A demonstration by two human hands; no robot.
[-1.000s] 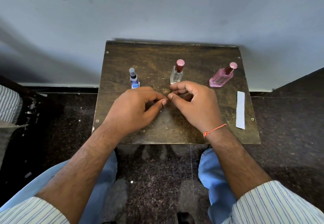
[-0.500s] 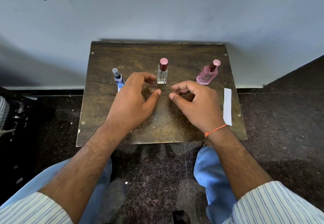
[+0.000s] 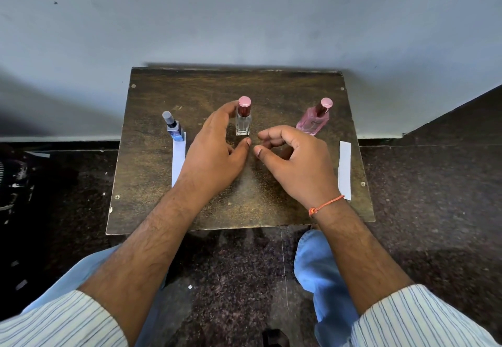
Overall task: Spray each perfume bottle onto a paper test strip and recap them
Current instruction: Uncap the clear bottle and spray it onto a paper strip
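Three perfume bottles are standing capped across the middle of the small wooden table (image 3: pixel 271 85), and I am watching them from above the hands. I am seeing the blue bottle (image 3: pixel 173 128) sitting toward the left edge, with the left paper strip (image 3: pixel 178 160) lying flat just in front of it and running back toward the near edge. I am seeing the clear bottle (image 3: pixel 243 118) standing upright in the centre, and the pink bottle (image 3: pixel 313 119) leaning toward the right edge. The right paper strip (image 3: pixel 345 168) is lying flat along the right edge, well apart from the pink bottle. My left hand (image 3: pixel 214 153) is hovering open beside the clear bottle, fingers curving behind its left side and thumb reaching just in front of its base; I cannot tell whether it is touching the glass. My right hand (image 3: pixel 296 162) is hanging loosely curled and empty just right of the left thumb, in front of the clear bottle.
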